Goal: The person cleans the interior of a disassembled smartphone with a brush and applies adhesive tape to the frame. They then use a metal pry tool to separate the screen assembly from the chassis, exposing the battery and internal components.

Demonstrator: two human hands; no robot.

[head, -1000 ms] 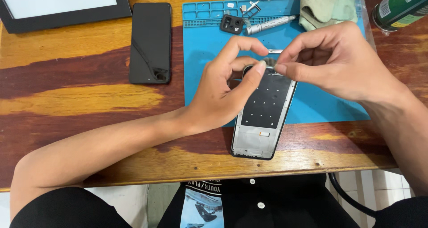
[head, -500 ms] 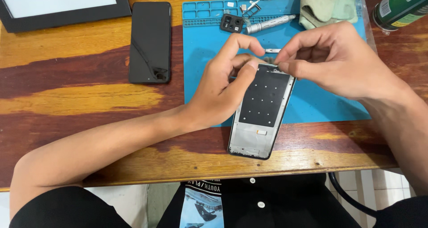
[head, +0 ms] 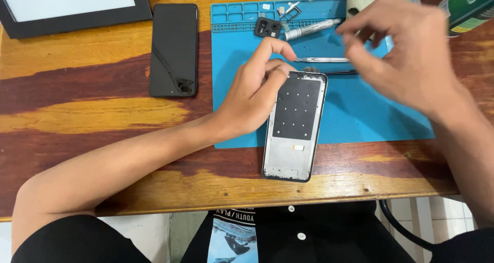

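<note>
Right hand is motion-blurred, its grip unclear; green can cut off by the edge

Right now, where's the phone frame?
In the head view, the phone frame lies at centre, half on the blue mat and half on the wooden table, with the left hand holding its top left edge.

My left hand rests curled, fingertips pinched together. My right hand hovers raised, fingers loosely bent, blurred.
</note>
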